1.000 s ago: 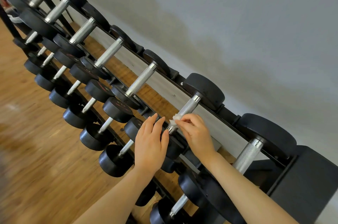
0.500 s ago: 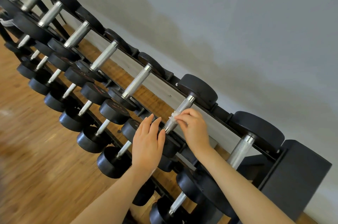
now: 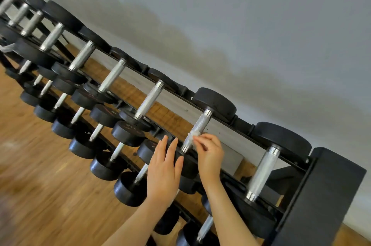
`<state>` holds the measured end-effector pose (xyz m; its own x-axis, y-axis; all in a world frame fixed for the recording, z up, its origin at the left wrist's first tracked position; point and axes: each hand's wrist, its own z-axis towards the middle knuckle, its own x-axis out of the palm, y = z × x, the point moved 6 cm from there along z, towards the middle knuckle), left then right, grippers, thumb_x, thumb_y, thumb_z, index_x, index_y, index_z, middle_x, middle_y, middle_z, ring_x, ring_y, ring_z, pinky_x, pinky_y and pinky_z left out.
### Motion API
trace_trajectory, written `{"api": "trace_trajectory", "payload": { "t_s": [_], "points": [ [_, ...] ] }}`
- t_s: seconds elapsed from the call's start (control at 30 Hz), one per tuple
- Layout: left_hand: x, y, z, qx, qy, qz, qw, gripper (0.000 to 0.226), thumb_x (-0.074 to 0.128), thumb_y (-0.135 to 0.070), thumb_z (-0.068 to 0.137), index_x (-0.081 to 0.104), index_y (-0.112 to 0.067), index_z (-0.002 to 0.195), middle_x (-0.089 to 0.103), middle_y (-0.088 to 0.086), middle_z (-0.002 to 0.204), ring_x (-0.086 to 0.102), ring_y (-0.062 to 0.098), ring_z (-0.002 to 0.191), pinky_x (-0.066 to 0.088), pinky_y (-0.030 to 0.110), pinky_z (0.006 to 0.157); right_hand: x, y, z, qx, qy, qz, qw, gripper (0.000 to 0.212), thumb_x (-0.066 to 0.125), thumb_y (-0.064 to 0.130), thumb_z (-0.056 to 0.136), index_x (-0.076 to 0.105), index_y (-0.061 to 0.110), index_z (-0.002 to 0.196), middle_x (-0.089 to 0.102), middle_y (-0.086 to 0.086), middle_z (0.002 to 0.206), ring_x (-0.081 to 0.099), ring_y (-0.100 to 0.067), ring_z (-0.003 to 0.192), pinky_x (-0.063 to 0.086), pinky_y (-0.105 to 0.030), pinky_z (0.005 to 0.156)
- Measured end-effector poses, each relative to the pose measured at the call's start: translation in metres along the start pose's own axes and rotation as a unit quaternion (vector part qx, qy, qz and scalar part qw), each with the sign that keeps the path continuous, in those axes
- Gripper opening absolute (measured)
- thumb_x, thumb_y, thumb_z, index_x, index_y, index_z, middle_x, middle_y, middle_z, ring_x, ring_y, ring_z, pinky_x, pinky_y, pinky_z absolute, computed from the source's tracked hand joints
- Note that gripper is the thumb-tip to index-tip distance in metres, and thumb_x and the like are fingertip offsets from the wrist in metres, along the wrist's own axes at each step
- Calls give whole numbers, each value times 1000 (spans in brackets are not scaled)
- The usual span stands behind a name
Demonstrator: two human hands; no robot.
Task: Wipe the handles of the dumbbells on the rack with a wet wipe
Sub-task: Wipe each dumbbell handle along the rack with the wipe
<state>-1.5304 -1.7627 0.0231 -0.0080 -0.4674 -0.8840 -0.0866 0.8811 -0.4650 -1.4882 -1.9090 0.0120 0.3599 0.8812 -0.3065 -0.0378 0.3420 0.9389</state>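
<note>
Rack point(image 3: 325, 189): black, it holds rows of dumbbells so their handles face out.
Left hand point(image 3: 163, 167): flat with straight fingers, it holds nothing and rests on a black weight end, likely to keep it steady.
Handle point(image 3: 195, 130): silver and bumpy, second from the right on the top row.
Wet wipe point(image 3: 195, 133): small and white, pressed on that handle.
Right hand point(image 3: 209, 152): fingers curl and pinch the wipe to rub it.
</note>
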Motion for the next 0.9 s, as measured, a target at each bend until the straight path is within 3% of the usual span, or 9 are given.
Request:
{"api": "trace_trajectory", "payload": {
  "t_s": [0.17, 0.37, 0.53, 0.67, 0.9],
  "points": [
    [0, 0, -1, 6, -9, -5, 1000, 66, 19, -55, 95, 33, -26, 152, 19, -2, 162, 20, 20, 149, 19, 36, 116, 1, 0, -6, -28, -42, -7, 999, 18, 67, 5, 87, 73, 9, 103, 60, 6, 97, 59, -1, 91, 50, -11, 74],
    [4, 0, -1, 4, -23, -11, 1000, 63, 21, -52, 96, 33, -26, 151, 21, -2, 162, 21, 21, 148, 18, 36, 115, -1, -1, -1, -52, -28, -27, 998, 16, 68, 5, 86, 73, 8, 101, 59, 7, 97, 59, -1, 92, 48, -8, 75],
    [7, 3, -2, 10, -30, -30, 999, 60, 24, -51, 97, 35, -25, 151, 23, 0, 161, 23, 23, 148, 23, 41, 115, 1, -3, -5, -13, -75, -4, 997, 17, 69, 2, 84, 74, 8, 99, 62, 4, 96, 60, 0, 90, 50, -10, 73],
    [9, 6, -1, 11, -30, -31, 999, 59, 23, -53, 100, 34, -26, 151, 21, -1, 161, 23, 22, 148, 25, 43, 116, 1, -9, -7, 2, -42, 4, 999, 16, 70, 3, 83, 75, 10, 98, 63, 4, 97, 61, -3, 91, 54, -15, 74],
    [10, 8, -2, 18, -34, -36, 999, 56, 25, -54, 101, 32, -28, 151, 21, -1, 161, 23, 23, 148, 26, 44, 115, 1, -7, -4, 28, -81, 27, 996, 20, 69, 1, 83, 74, 10, 100, 62, 4, 97, 61, -1, 91, 51, -10, 72]
  ]
}}
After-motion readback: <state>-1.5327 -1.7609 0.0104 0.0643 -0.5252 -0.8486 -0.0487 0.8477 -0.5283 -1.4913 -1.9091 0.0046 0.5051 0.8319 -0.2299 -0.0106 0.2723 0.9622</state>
